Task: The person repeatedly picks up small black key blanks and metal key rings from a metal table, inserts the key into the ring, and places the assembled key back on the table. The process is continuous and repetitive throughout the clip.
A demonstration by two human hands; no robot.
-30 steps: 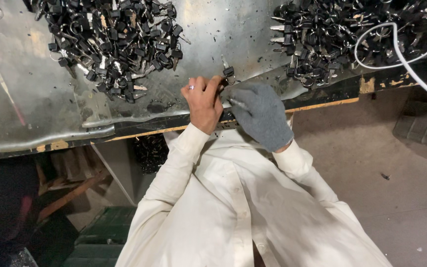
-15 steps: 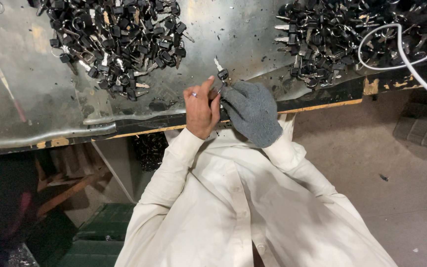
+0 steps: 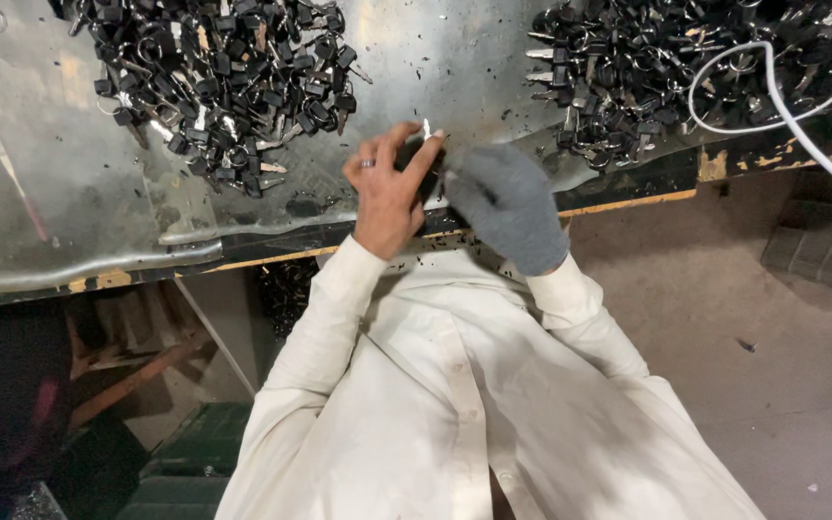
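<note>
We have one view, worn on the head, looking steeply down and close onto the metal bench (image 3: pixel 98 202) edge ahead.

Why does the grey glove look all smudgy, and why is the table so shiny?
In the head view, the gloved right hand is motion-blurred, so its edges smear; the bare left hand and the small key it pinches look sharper. Light glares off the metal sheet between the heaps of black keys. The space under the bench lies in dark shadow.

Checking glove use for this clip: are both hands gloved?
No: only the right hand wears a grey glove; the left hand is bare, with a ring on one finger.
</note>
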